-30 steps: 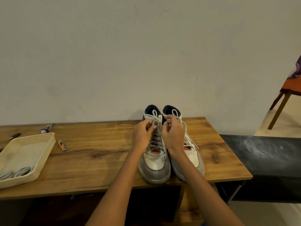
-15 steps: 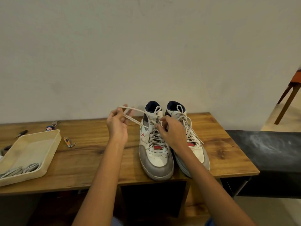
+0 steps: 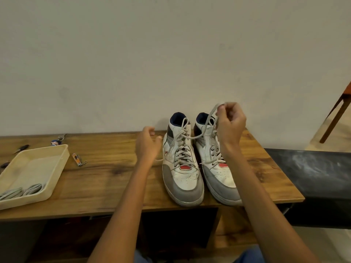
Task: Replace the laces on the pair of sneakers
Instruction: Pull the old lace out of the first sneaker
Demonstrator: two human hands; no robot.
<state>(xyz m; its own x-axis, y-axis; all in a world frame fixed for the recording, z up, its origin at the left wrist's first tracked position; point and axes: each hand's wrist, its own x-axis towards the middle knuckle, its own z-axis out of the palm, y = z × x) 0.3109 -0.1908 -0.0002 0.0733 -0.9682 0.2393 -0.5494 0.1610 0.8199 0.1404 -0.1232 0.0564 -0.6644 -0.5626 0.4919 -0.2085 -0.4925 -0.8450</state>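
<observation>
Head cam: you're barely started. Your right hand point(image 3: 230, 123) pinches the old lace point(image 3: 197, 136) off the left-hand sneaker point(image 3: 181, 168) at frame centre, your left hand point(image 3: 147, 146) hangs loosely curled, empty. Both sneakers are still laced; new laces point(image 3: 20, 191) wait in the tray point(image 3: 62, 158), lower left.

left sneaker point(image 3: 182, 168): white-grey high-top, upright | lace point(image 3: 199, 136): untied, pulled up rightward | right sneaker point(image 3: 216, 162): touching, laced
</observation>
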